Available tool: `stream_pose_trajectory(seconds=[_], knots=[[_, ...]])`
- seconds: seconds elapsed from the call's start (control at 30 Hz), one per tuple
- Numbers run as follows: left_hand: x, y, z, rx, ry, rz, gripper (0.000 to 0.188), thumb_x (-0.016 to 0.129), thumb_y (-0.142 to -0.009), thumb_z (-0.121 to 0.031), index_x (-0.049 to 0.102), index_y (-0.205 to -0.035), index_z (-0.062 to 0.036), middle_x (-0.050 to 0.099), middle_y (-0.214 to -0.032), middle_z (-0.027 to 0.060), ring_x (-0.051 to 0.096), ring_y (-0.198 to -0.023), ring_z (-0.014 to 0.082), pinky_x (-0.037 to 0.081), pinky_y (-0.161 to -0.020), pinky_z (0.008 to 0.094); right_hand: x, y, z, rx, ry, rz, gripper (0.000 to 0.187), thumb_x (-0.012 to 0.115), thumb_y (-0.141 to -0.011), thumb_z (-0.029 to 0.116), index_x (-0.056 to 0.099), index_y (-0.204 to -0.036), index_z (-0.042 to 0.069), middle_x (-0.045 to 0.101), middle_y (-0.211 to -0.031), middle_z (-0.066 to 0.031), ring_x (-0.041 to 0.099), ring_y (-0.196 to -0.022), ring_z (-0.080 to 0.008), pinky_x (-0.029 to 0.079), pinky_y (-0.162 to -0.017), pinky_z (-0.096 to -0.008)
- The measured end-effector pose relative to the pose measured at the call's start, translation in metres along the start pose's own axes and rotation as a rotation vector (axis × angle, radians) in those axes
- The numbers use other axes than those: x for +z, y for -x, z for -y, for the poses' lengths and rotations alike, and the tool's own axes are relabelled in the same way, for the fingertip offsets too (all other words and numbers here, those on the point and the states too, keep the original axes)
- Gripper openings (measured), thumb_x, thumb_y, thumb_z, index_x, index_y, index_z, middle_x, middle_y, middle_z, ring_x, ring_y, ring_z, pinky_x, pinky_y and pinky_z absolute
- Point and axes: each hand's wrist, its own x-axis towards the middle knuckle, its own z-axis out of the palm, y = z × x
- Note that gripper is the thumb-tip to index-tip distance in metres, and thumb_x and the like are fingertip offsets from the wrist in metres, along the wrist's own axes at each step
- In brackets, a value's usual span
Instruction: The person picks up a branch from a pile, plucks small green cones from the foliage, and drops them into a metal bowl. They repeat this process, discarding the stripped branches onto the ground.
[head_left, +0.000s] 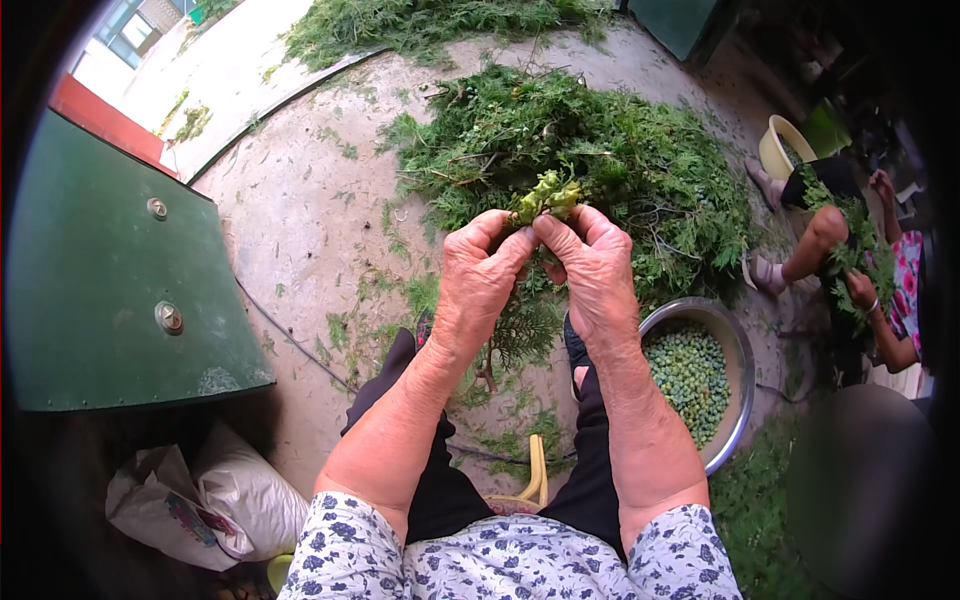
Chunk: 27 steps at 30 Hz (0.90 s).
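Observation:
Both thumbs meet at a cone-bearing evergreen sprig (547, 197), a yellow-green cluster held up in front of me over the branch pile. My left hand (472, 270) pinches it from the left, fingers closed. My right hand (598, 268) is closed on it from the right, thumb tip touching the left thumb. A flat leafy spray (520, 335) hangs below, between my wrists; the hands hide whether it joins the sprig. Beside my right forearm stands a metal basin (742, 375) holding many small green cones (688, 380).
A large heap of cut evergreen branches (590, 150) lies ahead on the concrete floor. To the left are a green metal door (120, 290) and white sacks (250, 490). A cable (290, 335) crosses the floor. At right another person (885, 290) holds branches near a yellow basin (772, 150).

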Motion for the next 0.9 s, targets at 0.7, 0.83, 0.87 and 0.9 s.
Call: stream_pose_trajectory(seconds=[0.7,0.83,0.87,0.9], knots=[[-0.001,0.002,-0.009,0.060,-0.233,-0.043,0.011,0.063,-0.082,-0.011,0.065,-0.081,0.0002,0.054,-0.061,-0.0054,0.045,-0.055,0.0013,0.036,-0.047,0.0200,-0.001,0.009,-0.003,-0.193,0.302,-0.010,0.022,0.067,-0.078,0.005,0.064,-0.100,0.003,0.063,-0.086,-0.0033,0.058,-0.076,-0.0120,0.045,-0.068,-0.0227],[-0.010,0.000,0.002,0.164,-0.463,-0.013,0.011,0.063,-0.082,-0.011,0.064,-0.078,-0.0011,0.053,-0.060,-0.0053,0.043,-0.052,0.0013,0.034,-0.043,0.0203,-0.004,0.002,-0.003,-0.347,0.516,0.046,0.031,0.068,-0.075,0.005,0.064,-0.106,0.004,0.064,-0.089,-0.0089,0.058,-0.081,-0.0153,0.045,-0.075,-0.0257],[-0.010,-0.001,0.004,0.163,-0.462,-0.012,0.011,0.063,-0.082,-0.011,0.064,-0.078,-0.0011,0.053,-0.060,-0.0053,0.043,-0.052,0.0013,0.034,-0.043,0.0203,-0.005,0.000,-0.003,-0.346,0.517,0.044,0.031,0.068,-0.075,0.005,0.064,-0.106,0.004,0.064,-0.089,-0.0089,0.058,-0.081,-0.0153,0.045,-0.075,-0.0257],[-0.010,-0.001,0.005,0.207,-0.469,-0.025,0.011,0.063,-0.082,-0.011,0.064,-0.078,-0.0009,0.053,-0.060,-0.0049,0.043,-0.052,0.0015,0.034,-0.043,0.0205,-0.005,-0.001,-0.003,-0.352,0.548,0.073,0.029,0.067,-0.076,0.006,0.064,-0.105,0.003,0.063,-0.087,-0.0080,0.058,-0.080,-0.0155,0.045,-0.076,-0.0260]])
